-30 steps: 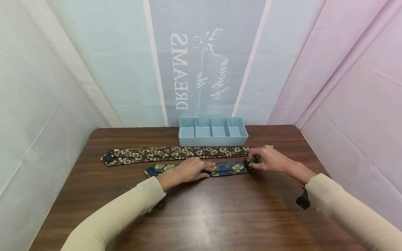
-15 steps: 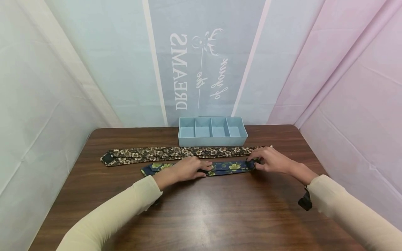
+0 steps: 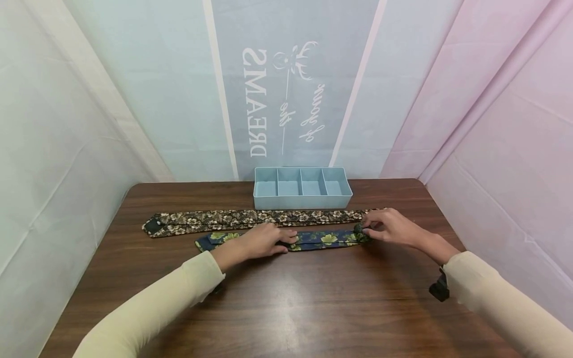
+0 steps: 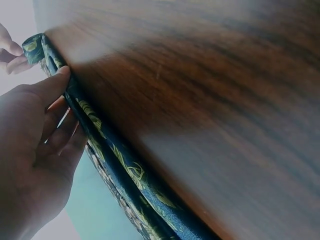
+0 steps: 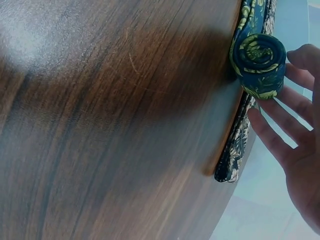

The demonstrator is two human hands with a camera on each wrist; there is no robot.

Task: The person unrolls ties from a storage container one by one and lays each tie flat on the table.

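A navy necktie [image 3: 329,239] with yellow-green flowers lies lengthwise across the table, its right end wound into a roll [image 5: 260,57] with the spiral facing the near side. My right hand [image 3: 391,227] holds this roll from its right side between thumb and fingers. Farther left, my left hand [image 3: 261,241] presses on the flat part of the same tie, with the thumb [image 4: 61,77] at its near edge and the fingers reaching across it. That hand hides a stretch of the tie. Just behind lies a second necktie [image 3: 228,219], dark with cream flowers, stretched out flat.
Behind the ties, at the back of the table, stands a light blue box [image 3: 302,201] with several compartments. The wooden table [image 3: 286,303] reaches toward me, and a printed cloth [image 3: 295,99] hangs behind it. A black wrist device [image 3: 439,287] hangs under the right sleeve.
My left hand and the flat end of the navy tie have slid left. My right hand has shifted slightly right, its fingers moving on the roll. The cream-flowered tie stays put.
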